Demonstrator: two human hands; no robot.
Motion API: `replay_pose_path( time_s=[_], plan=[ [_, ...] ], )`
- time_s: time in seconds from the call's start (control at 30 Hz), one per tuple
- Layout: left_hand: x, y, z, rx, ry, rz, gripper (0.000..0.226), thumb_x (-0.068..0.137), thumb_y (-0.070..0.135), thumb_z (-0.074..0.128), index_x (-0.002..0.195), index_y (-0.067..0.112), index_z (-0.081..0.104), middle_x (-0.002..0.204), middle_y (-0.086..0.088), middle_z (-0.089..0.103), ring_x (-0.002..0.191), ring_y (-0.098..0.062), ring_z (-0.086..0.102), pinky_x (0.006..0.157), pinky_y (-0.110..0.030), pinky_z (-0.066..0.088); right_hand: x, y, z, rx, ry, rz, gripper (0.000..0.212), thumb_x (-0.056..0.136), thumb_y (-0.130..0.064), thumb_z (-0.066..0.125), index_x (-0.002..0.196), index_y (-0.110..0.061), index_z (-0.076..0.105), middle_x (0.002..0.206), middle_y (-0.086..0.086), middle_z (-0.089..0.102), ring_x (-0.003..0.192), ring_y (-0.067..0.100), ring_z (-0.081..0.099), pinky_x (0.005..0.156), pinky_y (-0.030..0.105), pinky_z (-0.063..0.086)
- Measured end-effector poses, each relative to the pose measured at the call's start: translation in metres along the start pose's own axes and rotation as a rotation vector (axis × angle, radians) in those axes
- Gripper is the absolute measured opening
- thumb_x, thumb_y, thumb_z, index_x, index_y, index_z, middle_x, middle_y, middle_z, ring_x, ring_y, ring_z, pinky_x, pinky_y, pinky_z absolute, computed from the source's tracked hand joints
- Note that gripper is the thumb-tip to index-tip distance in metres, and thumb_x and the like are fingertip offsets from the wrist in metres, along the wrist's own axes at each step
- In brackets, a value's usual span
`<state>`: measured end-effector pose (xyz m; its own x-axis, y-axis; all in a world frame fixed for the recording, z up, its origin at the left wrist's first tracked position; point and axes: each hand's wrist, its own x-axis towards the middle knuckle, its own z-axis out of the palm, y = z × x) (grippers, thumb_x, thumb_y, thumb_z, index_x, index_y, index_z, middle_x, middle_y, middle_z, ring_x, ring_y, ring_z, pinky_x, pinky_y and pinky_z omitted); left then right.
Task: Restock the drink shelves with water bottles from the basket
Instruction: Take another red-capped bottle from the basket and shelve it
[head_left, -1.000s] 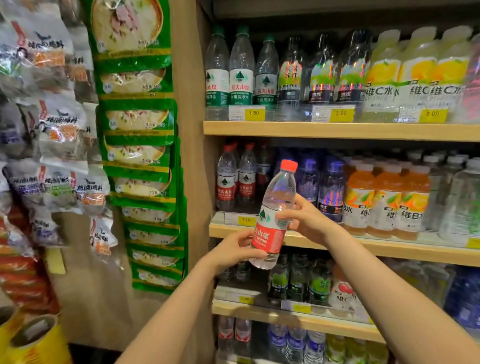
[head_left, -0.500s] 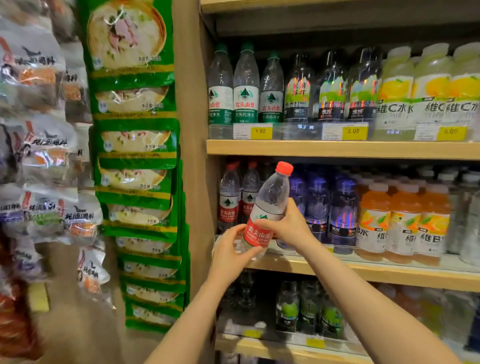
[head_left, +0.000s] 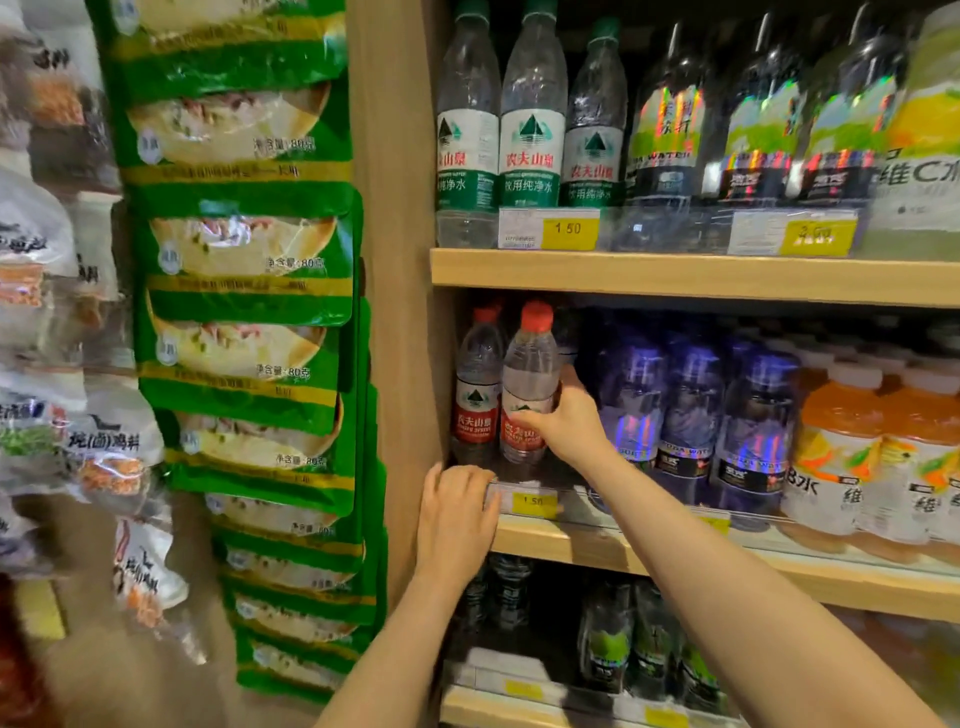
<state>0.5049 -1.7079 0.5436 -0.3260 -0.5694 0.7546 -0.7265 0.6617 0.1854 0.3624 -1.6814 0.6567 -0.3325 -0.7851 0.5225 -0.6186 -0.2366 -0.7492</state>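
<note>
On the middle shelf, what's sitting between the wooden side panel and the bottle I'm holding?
In the head view, one red-capped water bottle stands between the wooden side panel and the bottle gripped by the right hand.

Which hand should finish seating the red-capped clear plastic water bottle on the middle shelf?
Right. The right hand already grips the red-capped clear plastic water bottle beside the matching bottle, while the left hand rests on the wooden middle shelf edge, holding nothing.
</note>
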Motion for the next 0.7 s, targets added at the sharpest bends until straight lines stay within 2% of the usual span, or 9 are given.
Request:
replay_pose_path(
  time_s=[0.03,0.1,0.2,0.37,0.7],
  plan=[
    [0.001,-0.004,0.006,0.013,0.030,0.039,0.029,0.086,0.032,0.040,0.101,0.020,0.062,0.094,0.004,0.065,0.091,-0.016,0.060,0.099,-0.035,0.036,0.005,0.006,0.008,0.000,0.008,0.023,0.042,0.070,-0.012,0.079,0.103,-0.013,0.053,0.113,0.016,0.064,0.104,0.023,0.060,0.082,0.027,0.045],
    [0.002,-0.011,0.015,-0.003,0.066,0.087,0.025,0.088,0.029,0.042,0.098,0.016,0.060,0.091,0.000,0.063,0.087,-0.018,0.057,0.089,-0.032,0.040,0.017,0.019,0.022,0.015,0.044,0.087,0.053,0.070,-0.015,0.079,0.113,-0.006,0.049,0.116,0.018,0.062,0.108,0.030,0.060,0.086,0.028,0.046],
    [0.002,-0.014,0.023,0.014,0.103,0.114,0.022,0.088,0.026,0.042,0.093,0.013,0.059,0.086,-0.004,0.060,0.084,-0.019,0.050,0.082,-0.030,0.035,0.035,0.031,0.035,0.010,0.048,0.209,0.067,0.070,-0.022,0.079,0.123,-0.007,0.043,0.125,0.017,0.059,0.113,0.033,0.057,0.094,0.041,0.049],
    [0.003,-0.014,0.024,0.043,0.082,0.109,0.019,0.088,0.023,0.041,0.086,0.013,0.056,0.079,-0.004,0.055,0.077,-0.022,0.050,0.078,-0.030,0.033,0.053,0.044,0.045,-0.044,0.102,0.194,0.065,0.066,-0.028,0.081,0.121,-0.010,0.052,0.124,0.012,0.060,0.114,0.029,0.057,0.095,0.038,0.048],
    [0.000,-0.013,0.024,0.033,0.068,0.091,0.017,0.089,0.023,0.041,0.086,0.014,0.055,0.080,-0.003,0.054,0.077,-0.021,0.050,0.079,-0.029,0.034,0.052,0.052,0.048,-0.049,0.089,0.203,0.069,0.073,-0.029,0.076,0.131,-0.011,0.042,0.134,0.012,0.052,0.123,0.029,0.050,0.101,0.040,0.043]
  ],
)
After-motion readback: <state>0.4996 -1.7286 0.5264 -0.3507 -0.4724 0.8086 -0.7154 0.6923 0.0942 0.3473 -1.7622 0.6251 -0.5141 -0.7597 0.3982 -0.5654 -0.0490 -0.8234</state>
